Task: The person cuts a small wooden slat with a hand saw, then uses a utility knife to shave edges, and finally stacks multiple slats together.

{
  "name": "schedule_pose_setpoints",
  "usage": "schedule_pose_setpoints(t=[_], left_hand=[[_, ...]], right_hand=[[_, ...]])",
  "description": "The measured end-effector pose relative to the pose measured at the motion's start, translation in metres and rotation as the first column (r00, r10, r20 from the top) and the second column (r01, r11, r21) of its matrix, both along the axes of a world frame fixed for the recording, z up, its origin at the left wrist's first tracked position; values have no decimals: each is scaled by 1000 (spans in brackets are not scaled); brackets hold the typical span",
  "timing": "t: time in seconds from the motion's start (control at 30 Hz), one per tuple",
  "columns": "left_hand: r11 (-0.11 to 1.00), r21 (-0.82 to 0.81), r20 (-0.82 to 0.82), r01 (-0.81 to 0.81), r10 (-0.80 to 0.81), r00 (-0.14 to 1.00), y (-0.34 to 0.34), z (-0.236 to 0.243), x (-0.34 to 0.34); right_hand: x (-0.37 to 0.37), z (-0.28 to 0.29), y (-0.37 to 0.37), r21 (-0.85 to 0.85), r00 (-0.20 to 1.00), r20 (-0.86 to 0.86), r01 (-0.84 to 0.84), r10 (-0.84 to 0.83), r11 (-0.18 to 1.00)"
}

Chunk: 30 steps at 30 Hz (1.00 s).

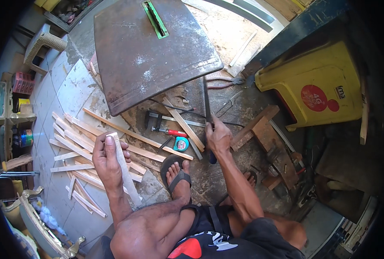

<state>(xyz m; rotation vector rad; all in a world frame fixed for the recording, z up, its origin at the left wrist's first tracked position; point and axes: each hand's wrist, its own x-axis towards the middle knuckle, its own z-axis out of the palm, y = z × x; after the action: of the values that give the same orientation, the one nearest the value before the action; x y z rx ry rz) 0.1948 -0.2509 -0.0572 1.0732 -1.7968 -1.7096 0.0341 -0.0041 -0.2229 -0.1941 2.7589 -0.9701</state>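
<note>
My left hand point(107, 157) is closed round a pale, flat wooden strip point(126, 177), thumb on its upper end. The strip slants down toward my left knee. In my right hand point(219, 137), the fingers wrap a long, narrow, dark-bladed tool point(207, 99) that points away from me. A dark handle end shows below that fist; whether the tool is a file or a knife I cannot tell. Ahead of both hands stands a worn brown tabletop point(127, 52) with a green-framed slot point(155, 19), dusted with pale powder. The tool's far end lies close to the tabletop's near right corner.
Many loose wooden strips point(77, 142) lie on the floor at left. A red-handled clamp point(174, 132), teal tape measure point(181, 143) and pliers point(226, 82) lie between my feet and the tabletop. At right are a yellow plastic stool point(312, 86) and a wooden block assembly point(265, 138).
</note>
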Motion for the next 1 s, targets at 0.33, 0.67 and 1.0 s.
schedule_pose_setpoints(t=[0.33,0.67,1.0], left_hand=[[896,83,45,435,-440,897,27,-17,-27],[867,-79,106,491,-483,869,30,3,-34],[823,-260,27,505,-517,856,-1,-15,-13]], right_hand=[[-103,-37,2,322,929,74,323,-363,890],[-122,-93,46,16,945,17,327,-327,945],[7,140,-32,-828,810,292,-52,509,559]])
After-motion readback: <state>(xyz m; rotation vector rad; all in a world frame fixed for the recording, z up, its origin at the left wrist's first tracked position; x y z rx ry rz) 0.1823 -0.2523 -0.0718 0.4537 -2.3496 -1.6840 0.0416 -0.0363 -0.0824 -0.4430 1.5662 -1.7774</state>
